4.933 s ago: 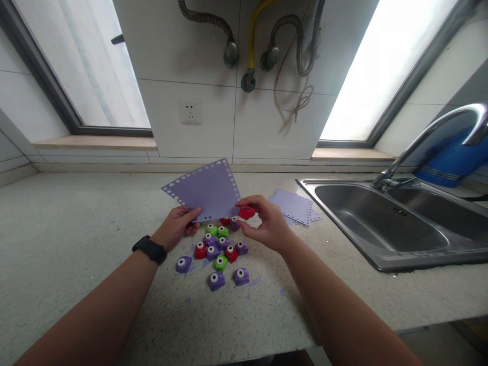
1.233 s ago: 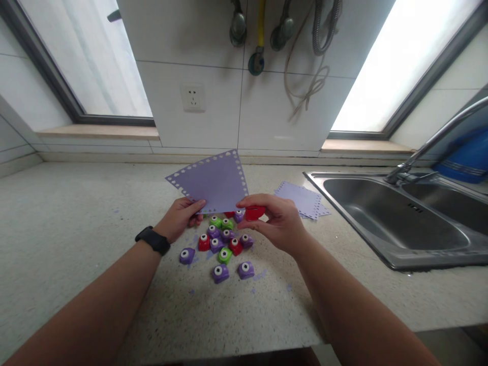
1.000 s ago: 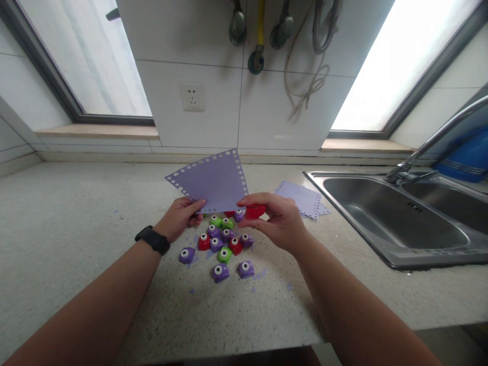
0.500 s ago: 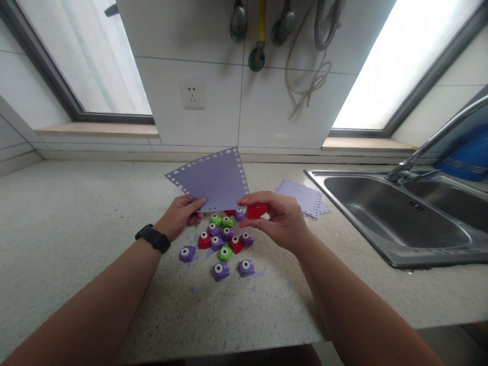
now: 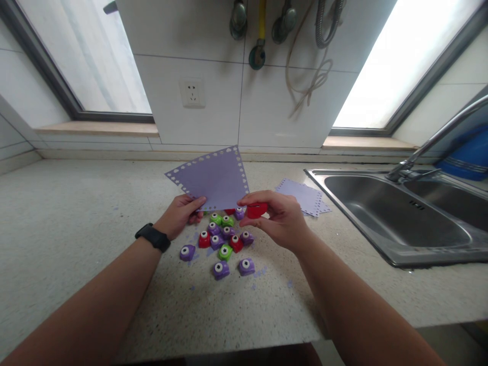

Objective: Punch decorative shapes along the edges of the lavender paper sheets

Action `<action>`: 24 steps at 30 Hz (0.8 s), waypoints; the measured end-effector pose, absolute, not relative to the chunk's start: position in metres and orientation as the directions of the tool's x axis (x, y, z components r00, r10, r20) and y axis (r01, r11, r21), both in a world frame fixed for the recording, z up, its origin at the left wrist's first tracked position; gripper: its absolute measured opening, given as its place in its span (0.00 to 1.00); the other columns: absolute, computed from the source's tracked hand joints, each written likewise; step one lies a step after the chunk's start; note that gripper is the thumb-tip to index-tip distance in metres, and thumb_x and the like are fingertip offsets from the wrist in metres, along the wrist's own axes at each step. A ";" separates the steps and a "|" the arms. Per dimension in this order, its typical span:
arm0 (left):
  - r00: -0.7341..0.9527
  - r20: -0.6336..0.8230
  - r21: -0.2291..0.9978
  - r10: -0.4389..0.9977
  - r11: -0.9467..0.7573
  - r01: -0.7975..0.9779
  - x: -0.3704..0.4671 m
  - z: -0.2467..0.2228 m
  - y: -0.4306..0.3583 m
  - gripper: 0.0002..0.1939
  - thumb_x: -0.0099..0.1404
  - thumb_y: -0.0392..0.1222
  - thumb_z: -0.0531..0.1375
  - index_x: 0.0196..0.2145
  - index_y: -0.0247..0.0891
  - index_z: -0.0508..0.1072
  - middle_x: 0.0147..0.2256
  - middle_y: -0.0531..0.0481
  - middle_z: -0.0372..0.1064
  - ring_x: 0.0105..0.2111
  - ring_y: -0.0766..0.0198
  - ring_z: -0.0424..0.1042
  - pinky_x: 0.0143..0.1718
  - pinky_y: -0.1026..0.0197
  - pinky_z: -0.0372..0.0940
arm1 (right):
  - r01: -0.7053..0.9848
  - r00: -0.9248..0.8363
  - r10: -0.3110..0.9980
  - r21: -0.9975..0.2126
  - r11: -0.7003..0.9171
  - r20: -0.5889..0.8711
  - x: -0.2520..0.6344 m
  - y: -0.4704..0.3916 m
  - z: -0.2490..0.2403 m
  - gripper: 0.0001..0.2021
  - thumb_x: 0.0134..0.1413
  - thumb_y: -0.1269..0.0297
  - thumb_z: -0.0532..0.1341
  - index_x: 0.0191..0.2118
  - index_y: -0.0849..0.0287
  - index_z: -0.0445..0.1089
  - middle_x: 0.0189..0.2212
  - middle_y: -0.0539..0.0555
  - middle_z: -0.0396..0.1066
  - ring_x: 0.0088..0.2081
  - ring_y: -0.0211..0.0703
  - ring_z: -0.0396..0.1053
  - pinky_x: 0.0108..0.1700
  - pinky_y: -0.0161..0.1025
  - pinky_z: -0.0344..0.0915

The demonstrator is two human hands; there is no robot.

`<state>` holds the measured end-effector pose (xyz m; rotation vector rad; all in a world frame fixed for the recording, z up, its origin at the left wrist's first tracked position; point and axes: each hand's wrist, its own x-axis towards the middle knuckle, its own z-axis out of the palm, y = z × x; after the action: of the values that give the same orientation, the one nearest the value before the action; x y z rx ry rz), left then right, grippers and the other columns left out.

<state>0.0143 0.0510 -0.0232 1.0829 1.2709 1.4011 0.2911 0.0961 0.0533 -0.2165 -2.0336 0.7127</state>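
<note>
A purple paper sheet (image 5: 215,180), with small shapes cut along its edges, is tilted above the counter. My left hand (image 5: 185,211) pinches its lower left part between thumb and fingers. At the sheet's lower right corner, my right hand (image 5: 276,216) grips a red craft punch (image 5: 256,210) between thumb and fingers. Below the sheet lie several small punches, among them a green one (image 5: 224,252), a red one (image 5: 204,239) and a purple one (image 5: 246,266). Tiny purple paper bits are scattered around them.
More purple punched sheets (image 5: 301,195) lie on the speckled counter (image 5: 91,218) beyond my right hand. A steel double sink (image 5: 392,213) with a faucet (image 5: 430,137) is at the right, a blue object (image 5: 467,155) behind it. The tiled wall has a socket (image 5: 192,93).
</note>
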 end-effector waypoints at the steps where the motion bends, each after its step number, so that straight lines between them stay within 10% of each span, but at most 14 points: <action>1: -0.184 0.022 0.996 0.983 -0.036 -0.076 0.014 -0.023 0.051 0.18 0.61 0.51 0.69 0.24 0.35 0.73 0.19 0.53 0.70 0.17 0.72 0.63 0.18 0.69 0.57 | -0.127 -0.543 0.425 -0.571 0.811 0.724 0.291 0.096 0.053 0.16 0.49 0.65 0.75 0.45 0.52 0.78 0.41 0.51 0.81 0.43 0.44 0.80 0.48 0.40 0.76; 24: -0.224 0.050 0.994 0.973 -0.070 -0.084 0.018 -0.021 0.050 0.21 0.60 0.54 0.69 0.24 0.32 0.77 0.18 0.48 0.72 0.16 0.70 0.66 0.17 0.67 0.59 | -0.390 -0.298 0.678 -0.734 0.556 0.672 0.283 0.124 0.040 0.19 0.51 0.69 0.72 0.47 0.51 0.70 0.43 0.51 0.73 0.40 0.38 0.74 0.42 0.38 0.75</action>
<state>0.0178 0.0502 -0.0213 1.0703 1.2713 1.4595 0.2834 0.1239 0.0400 -0.2544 -1.5467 1.0700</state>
